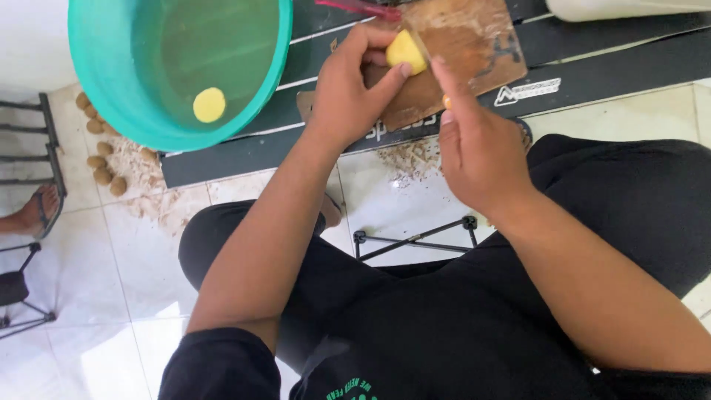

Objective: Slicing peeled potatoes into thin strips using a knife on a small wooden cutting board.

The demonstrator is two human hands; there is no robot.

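- Black-clothed lap lies nearest, above a white tiled floor (133,296).
- Left hand (348,92) pinches a peeled yellow potato (406,50) on a wooden cutting board (466,52).
- Right hand (478,152) is closed round a knife handle, its blade against the potato.
- Teal basin (111,89) holds water and one yellow slice (209,104).
- Unpeeled potatoes (104,167) sit beside the basin.

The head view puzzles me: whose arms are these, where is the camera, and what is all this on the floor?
The camera sits on a seated person's head and looks down, so both arms are that person's own. The left hand holds a peeled yellow potato on a wooden board. The right hand grips a tool whose blade hardly shows, against the potato. A teal basin of water holds another yellow piece. Unpeeled potatoes and peelings lie on the tiled floor.
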